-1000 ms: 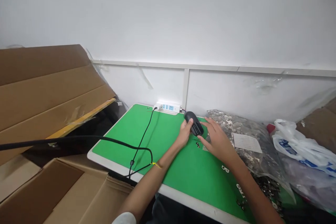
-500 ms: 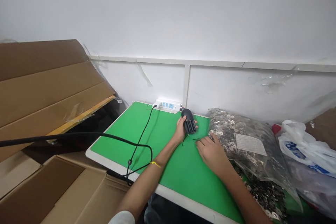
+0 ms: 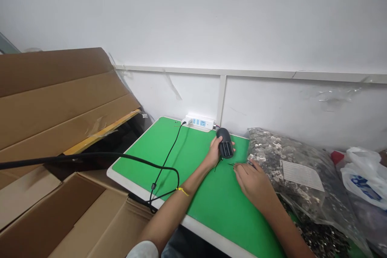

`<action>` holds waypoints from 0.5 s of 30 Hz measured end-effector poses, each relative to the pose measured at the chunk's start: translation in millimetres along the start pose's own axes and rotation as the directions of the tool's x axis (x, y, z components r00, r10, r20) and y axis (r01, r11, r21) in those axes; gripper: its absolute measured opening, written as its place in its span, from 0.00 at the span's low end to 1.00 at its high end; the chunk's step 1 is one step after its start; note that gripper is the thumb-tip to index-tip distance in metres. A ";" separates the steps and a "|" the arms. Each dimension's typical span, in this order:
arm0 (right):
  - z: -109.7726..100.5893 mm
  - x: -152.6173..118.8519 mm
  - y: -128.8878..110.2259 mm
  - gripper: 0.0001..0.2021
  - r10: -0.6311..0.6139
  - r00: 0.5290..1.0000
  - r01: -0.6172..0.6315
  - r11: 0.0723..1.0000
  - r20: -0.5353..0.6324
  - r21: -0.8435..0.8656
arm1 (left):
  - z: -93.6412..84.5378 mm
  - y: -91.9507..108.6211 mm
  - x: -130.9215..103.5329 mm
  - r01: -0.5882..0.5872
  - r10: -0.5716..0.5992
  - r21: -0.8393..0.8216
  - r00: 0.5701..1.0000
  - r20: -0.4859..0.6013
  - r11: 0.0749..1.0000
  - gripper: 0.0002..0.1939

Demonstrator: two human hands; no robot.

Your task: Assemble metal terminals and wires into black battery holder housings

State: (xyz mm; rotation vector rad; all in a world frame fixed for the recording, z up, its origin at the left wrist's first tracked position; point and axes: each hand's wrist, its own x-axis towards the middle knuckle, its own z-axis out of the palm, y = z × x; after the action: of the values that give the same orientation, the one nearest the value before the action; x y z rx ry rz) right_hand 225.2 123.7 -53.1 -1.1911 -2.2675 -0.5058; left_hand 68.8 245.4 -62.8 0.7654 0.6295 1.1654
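Observation:
My left hand (image 3: 215, 150) is wrapped round a black rounded device (image 3: 225, 142) with a ribbed lower part, held above the green table mat (image 3: 151, 145). A thin dark wire hangs below the device. To its right, my right hand (image 3: 248, 175) is low over the mat with fingers bent together. A small thin dark piece (image 3: 231, 164) sticks out at its fingertips; what else the fingers hold is hidden. Beside this hand lies a clear plastic bag (image 3: 275, 157) full of small metal parts.
A white power strip (image 3: 201, 122) with a plug and black cable stands at the mat's back edge. Loose metal parts (image 3: 323, 238) lie at the lower right, near a white plastic bag (image 3: 363, 173). Cardboard boxes (image 3: 99, 209) fill the left; a black cable crosses there.
The whole view has shifted, so the table and both hands appear slightly further right. The grip on the black device is the same, and the right hand remains beside it.

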 end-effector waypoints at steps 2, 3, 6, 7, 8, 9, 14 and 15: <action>-2.8 1.5 0.6 0.08 -0.015 0.999 0.016 1.000 -0.036 0.019 | -0.2 -1.1 0.4 0.004 -0.004 -0.006 1.000 0.002 1.000 0.37; -4.3 2.6 0.6 0.07 -0.014 0.998 0.016 0.999 -0.053 0.033 | -0.2 -1.6 0.5 0.006 -0.006 -0.009 1.000 0.004 1.000 0.37; -7.1 5.7 -0.7 0.05 0.021 0.994 -0.011 0.996 -0.106 0.093 | 0.5 -1.9 0.3 0.012 -0.012 -0.018 1.000 0.008 1.000 0.37; -7.2 6.6 -1.5 0.05 0.040 0.992 -0.026 0.993 -0.123 0.111 | 0.9 -1.7 0.2 0.013 -0.013 -0.020 1.000 0.010 1.000 0.38; -6.8 7.3 -2.3 0.06 0.057 0.989 -0.040 0.991 -0.137 0.125 | 1.3 -1.3 0.2 0.015 -0.014 -0.023 1.000 0.013 1.000 0.38; -6.1 8.0 -3.1 0.08 0.073 0.987 -0.053 0.989 -0.146 0.135 | 1.6 -0.7 0.3 0.016 -0.015 -0.026 1.000 0.016 1.000 0.38; -2.4 12.6 -4.1 0.11 0.174 0.973 -0.143 0.971 -0.154 0.191 | 2.2 2.3 2.1 0.038 -0.035 -0.043 0.998 0.051 0.998 0.36; -2.0 13.7 -3.8 0.11 0.202 0.967 -0.167 0.963 -0.155 0.212 | 2.2 2.7 2.6 0.045 -0.042 -0.041 0.997 0.060 0.998 0.36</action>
State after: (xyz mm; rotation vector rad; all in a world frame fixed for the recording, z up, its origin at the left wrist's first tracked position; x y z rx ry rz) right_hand 216.1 129.3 -43.6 -1.1934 -1.9824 -0.2928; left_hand 69.7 248.0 -59.5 0.7445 0.5682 1.1088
